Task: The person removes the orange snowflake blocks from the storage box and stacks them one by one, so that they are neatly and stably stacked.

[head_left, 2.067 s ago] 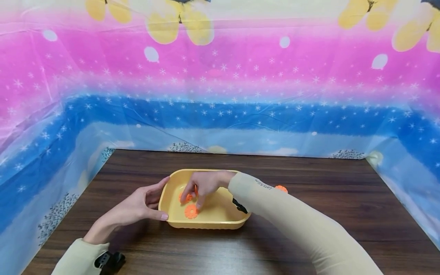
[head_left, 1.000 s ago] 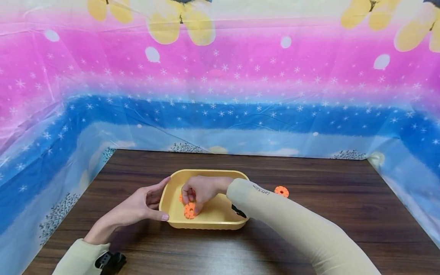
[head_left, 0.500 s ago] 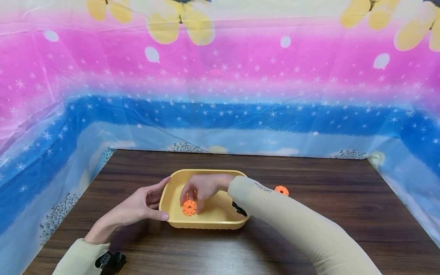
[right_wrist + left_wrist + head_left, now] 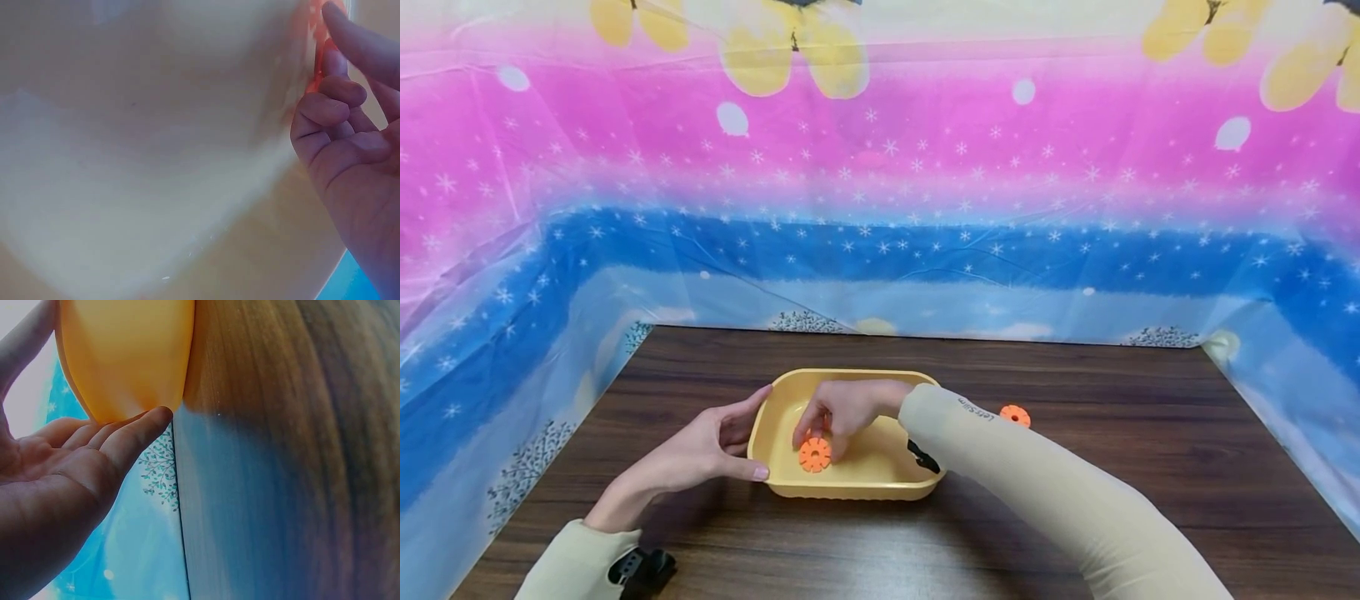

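Observation:
A yellow plastic tub (image 4: 887, 468) stands on the table. My left hand (image 4: 703, 446) holds its left end, thumb at the front rim and fingers along the far corner; the left wrist view shows these fingers against the tub's end wall (image 4: 128, 356). My right hand (image 4: 850, 408) reaches inside the tub, bent down at the wrist, and pinches an orange notched disc (image 4: 815, 455) with a hole in its middle. The disc faces the head camera. More orange shows between the fingers behind it, mostly hidden. In the right wrist view, orange (image 4: 317, 25) shows at the fingertips.
Another orange notched disc (image 4: 1015, 416) lies on the dark wood table (image 4: 1097, 383) to the right of the tub, just beyond the right sleeve (image 4: 1037, 467). A patterned pink and blue cloth (image 4: 925, 208) hangs around the table's far and side edges.
Two discs lay apart in the tub; my right fingers closed on the front one, tipped it up and brought it against the other's place. My left hand and the tub have stayed put.

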A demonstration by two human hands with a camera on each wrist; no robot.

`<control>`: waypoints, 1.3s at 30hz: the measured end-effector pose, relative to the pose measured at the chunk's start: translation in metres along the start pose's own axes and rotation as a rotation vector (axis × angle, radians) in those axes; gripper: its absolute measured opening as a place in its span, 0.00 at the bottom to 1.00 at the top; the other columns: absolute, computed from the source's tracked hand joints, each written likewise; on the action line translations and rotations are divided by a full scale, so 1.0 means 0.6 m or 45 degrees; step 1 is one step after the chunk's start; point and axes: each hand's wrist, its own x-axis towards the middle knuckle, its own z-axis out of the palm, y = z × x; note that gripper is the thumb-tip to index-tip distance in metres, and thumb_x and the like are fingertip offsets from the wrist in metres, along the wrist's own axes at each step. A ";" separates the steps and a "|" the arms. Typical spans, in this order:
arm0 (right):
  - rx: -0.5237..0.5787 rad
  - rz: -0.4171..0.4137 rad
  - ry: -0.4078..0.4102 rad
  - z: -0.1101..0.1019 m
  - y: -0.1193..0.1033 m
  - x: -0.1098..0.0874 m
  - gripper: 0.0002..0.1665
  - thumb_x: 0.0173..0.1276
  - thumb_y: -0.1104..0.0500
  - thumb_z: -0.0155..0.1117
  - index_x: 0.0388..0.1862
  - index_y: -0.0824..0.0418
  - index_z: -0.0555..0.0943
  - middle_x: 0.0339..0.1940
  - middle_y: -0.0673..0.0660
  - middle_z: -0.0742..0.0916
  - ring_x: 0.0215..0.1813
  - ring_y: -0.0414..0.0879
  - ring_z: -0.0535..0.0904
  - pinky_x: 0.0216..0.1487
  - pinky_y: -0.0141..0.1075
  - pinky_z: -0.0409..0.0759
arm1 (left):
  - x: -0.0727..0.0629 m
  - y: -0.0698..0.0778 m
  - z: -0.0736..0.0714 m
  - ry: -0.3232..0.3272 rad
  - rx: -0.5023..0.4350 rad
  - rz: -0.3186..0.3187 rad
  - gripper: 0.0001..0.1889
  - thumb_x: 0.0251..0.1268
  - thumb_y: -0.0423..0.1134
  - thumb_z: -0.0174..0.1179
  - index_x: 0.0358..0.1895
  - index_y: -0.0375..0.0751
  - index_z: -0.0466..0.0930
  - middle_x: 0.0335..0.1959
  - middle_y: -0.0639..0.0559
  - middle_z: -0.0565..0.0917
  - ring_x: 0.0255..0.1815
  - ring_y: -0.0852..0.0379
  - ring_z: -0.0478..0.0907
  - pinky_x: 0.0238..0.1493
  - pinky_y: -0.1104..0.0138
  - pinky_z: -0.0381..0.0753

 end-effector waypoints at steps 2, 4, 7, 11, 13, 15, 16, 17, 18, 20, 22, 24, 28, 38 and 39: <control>0.002 -0.011 0.000 -0.001 0.001 0.000 0.30 0.53 0.82 0.71 0.55 0.64 0.89 0.32 0.58 0.82 0.31 0.39 0.71 0.30 0.26 0.68 | 0.000 0.001 0.000 0.001 -0.002 -0.002 0.58 0.61 0.34 0.76 0.86 0.38 0.42 0.85 0.33 0.47 0.77 0.32 0.61 0.69 0.59 0.76; -0.002 -0.021 -0.003 -0.002 0.002 0.000 0.31 0.53 0.83 0.68 0.55 0.65 0.89 0.32 0.58 0.82 0.31 0.40 0.70 0.30 0.26 0.66 | 0.000 0.001 0.000 0.001 -0.003 -0.002 0.58 0.61 0.34 0.76 0.86 0.38 0.42 0.85 0.33 0.47 0.77 0.32 0.61 0.69 0.59 0.75; -0.010 -0.028 -0.003 -0.002 0.003 0.000 0.29 0.55 0.82 0.68 0.55 0.65 0.89 0.32 0.56 0.82 0.32 0.39 0.69 0.31 0.26 0.66 | 0.000 0.001 0.001 -0.003 -0.005 0.001 0.58 0.61 0.34 0.76 0.86 0.38 0.42 0.85 0.32 0.47 0.77 0.32 0.61 0.69 0.59 0.75; -0.014 -0.028 0.013 0.000 0.003 0.000 0.26 0.57 0.79 0.72 0.55 0.66 0.89 0.32 0.55 0.83 0.34 0.39 0.71 0.34 0.24 0.69 | 0.000 0.001 0.001 -0.005 -0.009 0.003 0.58 0.61 0.33 0.75 0.86 0.38 0.42 0.85 0.32 0.47 0.77 0.32 0.62 0.69 0.59 0.76; -0.013 -0.028 0.026 0.001 0.003 0.000 0.26 0.57 0.77 0.74 0.55 0.66 0.89 0.32 0.55 0.84 0.35 0.39 0.73 0.35 0.24 0.71 | 0.001 0.001 0.001 -0.005 -0.008 0.000 0.58 0.61 0.34 0.75 0.86 0.38 0.42 0.85 0.32 0.47 0.77 0.32 0.62 0.69 0.59 0.76; -0.001 -0.028 0.042 0.001 0.003 0.000 0.24 0.57 0.76 0.76 0.54 0.66 0.89 0.33 0.56 0.86 0.35 0.39 0.75 0.37 0.23 0.73 | 0.000 0.001 0.001 -0.005 -0.004 -0.004 0.58 0.61 0.34 0.75 0.86 0.38 0.42 0.85 0.32 0.47 0.77 0.32 0.62 0.69 0.59 0.76; 0.011 -0.032 0.050 0.001 0.003 0.000 0.23 0.57 0.76 0.77 0.52 0.67 0.90 0.33 0.57 0.87 0.36 0.39 0.76 0.37 0.23 0.74 | 0.000 0.001 0.001 -0.005 -0.002 -0.005 0.58 0.61 0.34 0.76 0.86 0.38 0.42 0.85 0.32 0.47 0.77 0.32 0.63 0.69 0.59 0.76; 0.025 -0.037 0.061 0.002 0.003 0.001 0.21 0.57 0.76 0.77 0.51 0.67 0.90 0.33 0.58 0.88 0.35 0.38 0.77 0.38 0.24 0.75 | 0.000 0.000 0.000 -0.005 -0.001 -0.006 0.58 0.61 0.34 0.76 0.86 0.38 0.42 0.85 0.32 0.47 0.77 0.32 0.63 0.69 0.59 0.76; 0.039 -0.041 0.070 0.001 0.004 0.001 0.20 0.57 0.75 0.78 0.49 0.68 0.90 0.34 0.59 0.88 0.35 0.38 0.77 0.38 0.24 0.75 | 0.000 0.000 0.000 -0.004 -0.001 -0.006 0.58 0.61 0.34 0.76 0.86 0.38 0.42 0.85 0.32 0.47 0.77 0.32 0.63 0.69 0.59 0.76; 0.068 -0.048 0.082 0.001 0.004 0.002 0.17 0.56 0.75 0.78 0.46 0.69 0.90 0.34 0.61 0.89 0.35 0.38 0.78 0.37 0.24 0.75 | 0.000 0.000 0.000 -0.005 -0.001 -0.004 0.58 0.61 0.34 0.75 0.86 0.38 0.42 0.85 0.32 0.47 0.77 0.32 0.64 0.69 0.59 0.77; 0.082 -0.051 0.081 0.002 0.004 0.003 0.17 0.56 0.75 0.79 0.46 0.69 0.90 0.34 0.62 0.89 0.36 0.40 0.79 0.37 0.25 0.76 | 0.000 -0.001 -0.001 -0.008 -0.003 0.000 0.57 0.61 0.34 0.75 0.86 0.38 0.41 0.85 0.32 0.48 0.77 0.32 0.63 0.69 0.59 0.76; 0.067 -0.046 0.068 0.003 0.002 0.003 0.19 0.55 0.74 0.80 0.47 0.68 0.90 0.34 0.61 0.88 0.36 0.40 0.79 0.38 0.24 0.75 | 0.000 -0.002 -0.002 -0.010 -0.005 0.003 0.57 0.62 0.34 0.75 0.86 0.39 0.42 0.85 0.32 0.48 0.77 0.33 0.62 0.69 0.59 0.76; 0.002 -0.041 0.027 0.009 -0.005 0.006 0.22 0.53 0.73 0.82 0.48 0.66 0.91 0.31 0.58 0.86 0.35 0.39 0.76 0.37 0.24 0.73 | 0.000 -0.003 -0.003 -0.012 -0.006 0.012 0.57 0.62 0.34 0.75 0.86 0.39 0.42 0.85 0.33 0.48 0.78 0.33 0.61 0.69 0.60 0.76; -0.175 -0.004 0.050 0.021 -0.015 0.010 0.18 0.51 0.70 0.85 0.38 0.60 0.87 0.24 0.47 0.78 0.28 0.36 0.71 0.32 0.24 0.70 | 0.003 -0.003 -0.003 -0.021 -0.011 0.027 0.57 0.62 0.33 0.75 0.86 0.39 0.42 0.85 0.33 0.48 0.77 0.33 0.63 0.69 0.60 0.76; -0.179 -0.002 0.060 0.021 -0.014 0.010 0.18 0.51 0.69 0.85 0.36 0.59 0.86 0.25 0.47 0.79 0.29 0.36 0.71 0.33 0.24 0.70 | 0.003 -0.003 -0.003 -0.023 -0.014 0.030 0.57 0.62 0.33 0.75 0.86 0.39 0.42 0.85 0.33 0.48 0.77 0.33 0.64 0.69 0.61 0.76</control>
